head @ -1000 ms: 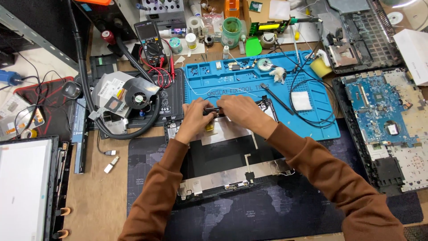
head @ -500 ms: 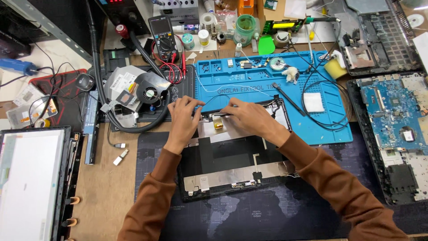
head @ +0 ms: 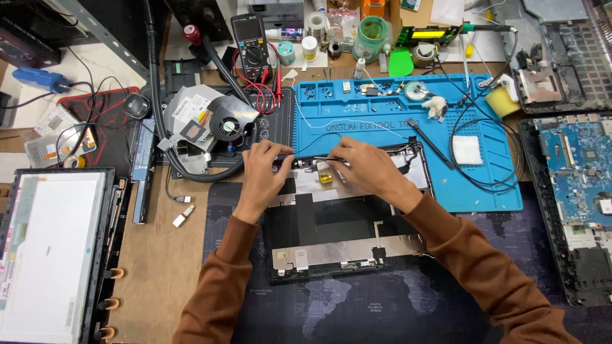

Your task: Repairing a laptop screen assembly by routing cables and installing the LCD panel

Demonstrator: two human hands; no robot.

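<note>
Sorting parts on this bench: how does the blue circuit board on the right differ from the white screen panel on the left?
The blue circuit board is studded with chips and connectors; the white screen panel is plain and smooth. The board lies in a dark laptop base, the panel in a black frame. Both lie flat, untouched by either hand.

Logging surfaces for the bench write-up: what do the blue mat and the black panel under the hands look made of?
Blue mat: likely silicone or rubber, matte, with moulded compartments and raised lettering. Black panel: probably plastic shell, dull black, with silvery foil-like strips across it; exact material unclear.
</note>
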